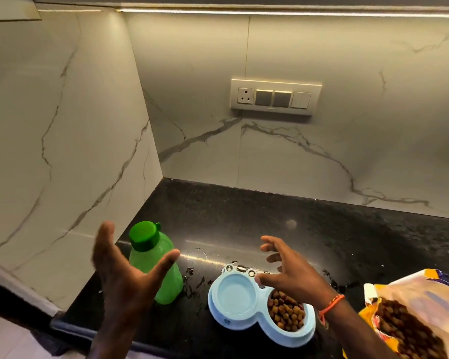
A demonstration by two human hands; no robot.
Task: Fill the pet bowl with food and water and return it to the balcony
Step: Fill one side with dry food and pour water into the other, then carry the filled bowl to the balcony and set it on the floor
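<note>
The light-blue double pet bowl (254, 307) sits on the black countertop (270, 216) near its front edge. Its right well is heaped with brown kibble (285, 312); its left well looks pale and smooth, and whether it holds water cannot be told. Just left of the bowl stands a green water bottle (156, 263) with its cap on. Right of the bowl, an opened pet-food bag (412, 314) leans with kibble showing at its mouth.

The left hand (125, 270) hovers in front of the bottle, fingers spread wide, holding nothing. The right hand (290, 270) hangs above the bowl's back rim, fingers also splayed and empty.

Wet streaks (195, 278) glisten on the counter between bottle and bowl. The likely risks: a grip slipping on the damp bottle, water slopping into the kibble during pouring, or the full bowl tipping when carried, since it sits close to the counter's edge.
</note>
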